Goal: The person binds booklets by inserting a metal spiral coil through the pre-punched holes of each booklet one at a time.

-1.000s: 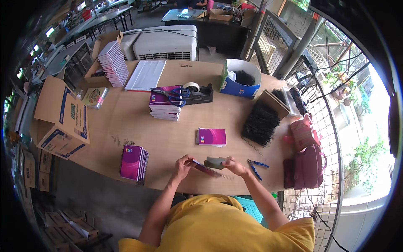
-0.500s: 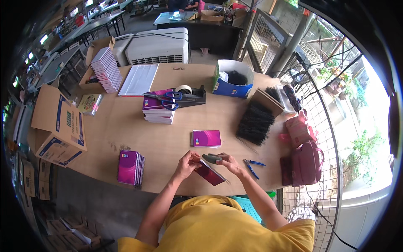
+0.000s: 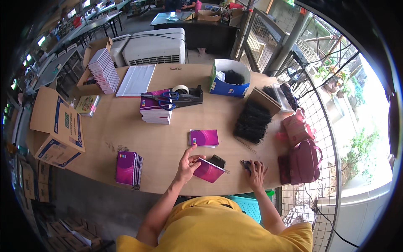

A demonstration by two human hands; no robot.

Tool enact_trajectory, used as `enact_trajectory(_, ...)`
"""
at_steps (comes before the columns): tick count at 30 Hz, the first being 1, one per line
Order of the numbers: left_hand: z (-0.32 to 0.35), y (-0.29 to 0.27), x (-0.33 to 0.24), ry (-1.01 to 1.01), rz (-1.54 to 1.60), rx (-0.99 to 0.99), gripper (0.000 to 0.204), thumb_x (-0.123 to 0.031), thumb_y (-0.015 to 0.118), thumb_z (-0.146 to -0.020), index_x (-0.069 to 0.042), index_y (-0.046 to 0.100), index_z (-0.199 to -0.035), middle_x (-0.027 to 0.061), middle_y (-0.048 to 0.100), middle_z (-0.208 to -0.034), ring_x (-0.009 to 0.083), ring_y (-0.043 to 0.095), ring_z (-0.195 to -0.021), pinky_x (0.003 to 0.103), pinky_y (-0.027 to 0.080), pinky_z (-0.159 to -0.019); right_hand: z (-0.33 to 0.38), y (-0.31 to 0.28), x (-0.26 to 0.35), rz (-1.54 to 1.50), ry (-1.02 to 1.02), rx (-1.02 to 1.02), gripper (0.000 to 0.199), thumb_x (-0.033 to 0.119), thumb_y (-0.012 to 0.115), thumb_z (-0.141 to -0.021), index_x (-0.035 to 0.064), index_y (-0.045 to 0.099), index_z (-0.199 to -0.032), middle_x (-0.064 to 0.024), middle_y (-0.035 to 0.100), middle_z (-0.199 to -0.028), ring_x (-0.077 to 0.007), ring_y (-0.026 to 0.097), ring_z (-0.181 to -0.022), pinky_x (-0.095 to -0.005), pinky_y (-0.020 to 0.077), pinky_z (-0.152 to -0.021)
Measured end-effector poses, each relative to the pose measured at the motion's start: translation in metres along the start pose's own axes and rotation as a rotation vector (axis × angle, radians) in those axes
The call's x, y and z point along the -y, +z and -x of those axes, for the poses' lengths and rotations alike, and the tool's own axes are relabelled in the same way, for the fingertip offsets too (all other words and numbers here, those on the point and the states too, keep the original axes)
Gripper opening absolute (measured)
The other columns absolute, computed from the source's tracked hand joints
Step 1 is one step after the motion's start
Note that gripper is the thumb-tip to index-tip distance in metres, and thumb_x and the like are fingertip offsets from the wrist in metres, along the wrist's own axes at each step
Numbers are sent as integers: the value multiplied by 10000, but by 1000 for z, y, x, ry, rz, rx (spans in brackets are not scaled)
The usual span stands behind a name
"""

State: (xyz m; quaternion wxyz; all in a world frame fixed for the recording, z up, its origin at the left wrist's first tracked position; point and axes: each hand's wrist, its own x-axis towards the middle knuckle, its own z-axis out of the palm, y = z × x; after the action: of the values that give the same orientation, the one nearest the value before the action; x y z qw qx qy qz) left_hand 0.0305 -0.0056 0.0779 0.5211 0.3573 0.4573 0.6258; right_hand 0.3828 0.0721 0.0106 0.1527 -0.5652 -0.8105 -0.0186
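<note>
The left hand (image 3: 187, 164) rests on a small purple spiral notebook (image 3: 208, 170) that lies near the front edge of the wooden desk (image 3: 126, 126); its fingers are spread, the forefinger lifted and the thumb on the cover, so it presses rather than grips. The right hand (image 3: 255, 171) lies palm down just right of the notebook, fingers curled over a small blue-handled tool (image 3: 245, 164); whether it truly clasps the tool cannot be told. A dark object (image 3: 218, 160) sits touching the notebook's far edge. Beyond it lies a single purple notebook (image 3: 204, 137), and to the left, near the desk's front edge, a short stack of purple notebooks (image 3: 128, 168). Further back stand a taller pile of notebooks (image 3: 156, 111) with blue-handled scissors (image 3: 161, 97) on top, a tape dispenser (image 3: 187, 95) beside it, and black spiral bindings (image 3: 252, 122) on the right.
</note>
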Motion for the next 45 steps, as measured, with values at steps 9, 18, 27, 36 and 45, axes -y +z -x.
enact_trajectory(9,10,1,-8,-12,-115,-188,772,27,684,-897,-156,309,-1546,106,688,-1151,74,600,-782,246,519,-733,-49,-46,51,-494,-154,-40,459,121,770,-809,108,604,-1237,-171,548,-1128,-381,609,-987,-437,545,-761)
enact_trajectory(18,24,-16,-17,11,-61,-271,793,-36,755,-864,-80,301,-1512,115,731,-1032,87,655,-795,230,528,-716,-147,-123,179,-235,-953,51,533,330,789,-766,206,668,-1270,-52,617,-1186,-235,554,-1223,-690,219,-1160)
enact_trajectory(27,34,-27,-35,-73,-118,-325,818,-27,761,-859,-75,278,-1518,114,719,-1026,116,684,-837,248,550,-740,-166,-125,204,-203,-1152,-76,530,298,801,-711,224,683,-1222,-28,614,-1171,-220,542,-1229,-672,271,-1164)
enact_trajectory(36,31,-31,-27,-37,-20,-332,802,-52,773,-850,-87,307,-1502,112,723,-998,118,686,-808,247,547,-675,-171,-122,212,-203,-1259,-93,349,302,734,-798,159,726,-1117,-24,669,-1009,-212,641,-1044,-528,428,-1060)
enact_trajectory(45,52,-14,-82,-1,-515,-427,387,-4,675,-892,-31,605,-1271,102,708,-1052,149,695,-869,281,567,-737,-144,-126,196,-613,-620,401,301,287,760,-835,79,758,-1052,-149,713,-933,-327,697,-855,-391,559,-739)
